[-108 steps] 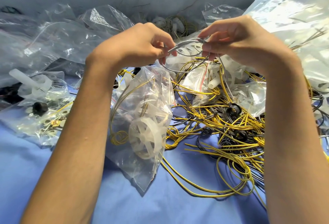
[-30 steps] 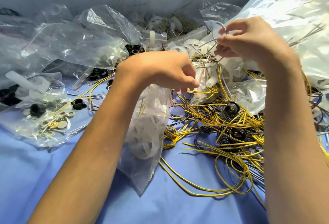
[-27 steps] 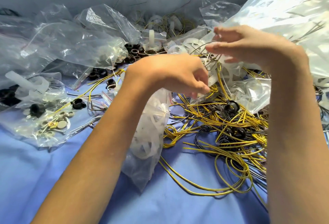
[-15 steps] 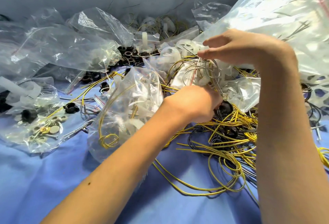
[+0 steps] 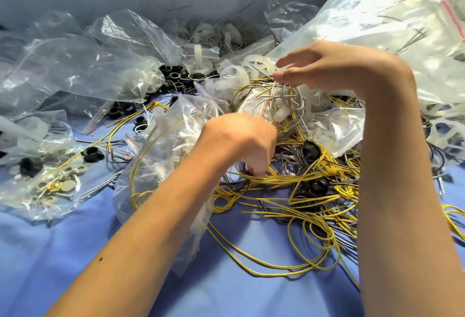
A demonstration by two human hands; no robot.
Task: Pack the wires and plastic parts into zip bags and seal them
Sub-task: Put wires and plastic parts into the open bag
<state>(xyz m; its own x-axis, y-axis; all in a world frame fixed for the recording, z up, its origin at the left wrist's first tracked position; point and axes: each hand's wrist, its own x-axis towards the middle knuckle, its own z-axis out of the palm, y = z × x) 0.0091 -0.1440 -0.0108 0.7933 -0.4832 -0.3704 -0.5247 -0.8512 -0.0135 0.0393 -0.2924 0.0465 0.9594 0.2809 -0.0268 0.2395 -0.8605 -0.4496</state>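
Head camera view, looking down over two bare forearms at a blue tabletop (image 5: 63, 266) crowded with clear bags and loose parts. The left hand (image 5: 241, 140) reaches down into a tangle of yellow wires (image 5: 314, 221) at centre right. Its fingers (image 5: 258, 165) are curled with the tips among the strands, and whether they have hold of one cannot be told. The right hand (image 5: 334, 65) hovers higher, thumb and fingers drawn close and pinching the top of a loop of grey wires (image 5: 284, 100). Under the left forearm lies a zip bag (image 5: 161, 155), partly filled with yellow wire and white plastic pieces; its mouth is not clear to see. More white plastic wheels (image 5: 236, 75) and black rings (image 5: 176, 77) lie loose behind it. At far left a bag of small metal parts (image 5: 50, 188) rests flat, and a large bag with a red zip strip (image 5: 377, 22) fills the upper right. Judging by the heap of unbagged wire and parts, packing is under way but far from finished, and the bag in hand likely needs sealing too.
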